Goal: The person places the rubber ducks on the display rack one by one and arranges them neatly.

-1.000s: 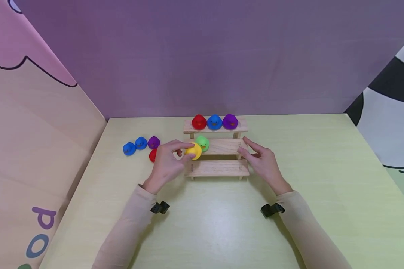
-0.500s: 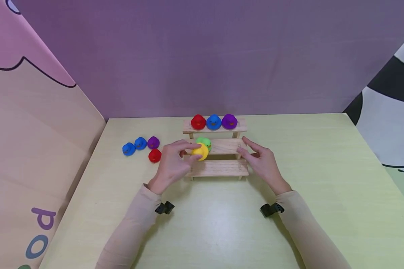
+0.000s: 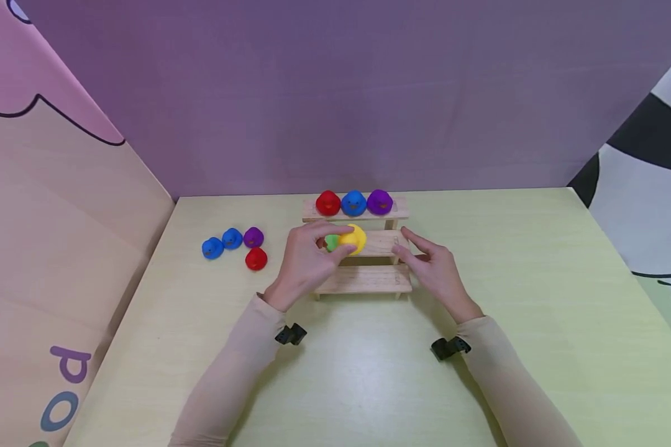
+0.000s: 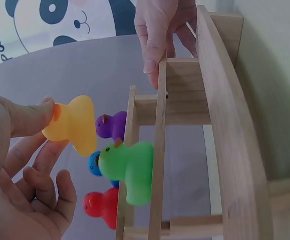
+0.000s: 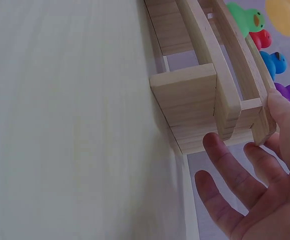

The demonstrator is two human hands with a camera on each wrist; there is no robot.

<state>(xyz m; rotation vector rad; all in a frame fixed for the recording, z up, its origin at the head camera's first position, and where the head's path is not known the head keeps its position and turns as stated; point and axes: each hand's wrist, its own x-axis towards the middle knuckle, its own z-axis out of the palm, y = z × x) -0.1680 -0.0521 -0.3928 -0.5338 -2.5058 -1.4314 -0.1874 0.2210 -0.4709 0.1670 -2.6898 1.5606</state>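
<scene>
My left hand (image 3: 304, 264) pinches a yellow rubber duck (image 3: 355, 240) between thumb and fingers. In the left wrist view the duck (image 4: 72, 122) is held off the wooden three-step stand (image 3: 363, 282). A green rubber duck (image 4: 134, 170) stands on the left part of the middle step, partly hidden by my left hand in the head view. My right hand (image 3: 438, 270) grips the right end of that middle step, its thumb on top. Red (image 3: 328, 203), blue (image 3: 354, 203) and purple (image 3: 379, 202) ducks line the top step.
Left of the stand on the table (image 3: 363, 385) lie two blue ducks (image 3: 212, 248), a purple duck (image 3: 253, 237) and a red duck (image 3: 256, 259). The stand's bottom step carries no duck. A purple wall panel (image 3: 358, 99) rises behind the table.
My left hand has carried the yellow duck rightward, past the green duck and slightly farther back over the middle step. My right hand keeps its place on the stand.
</scene>
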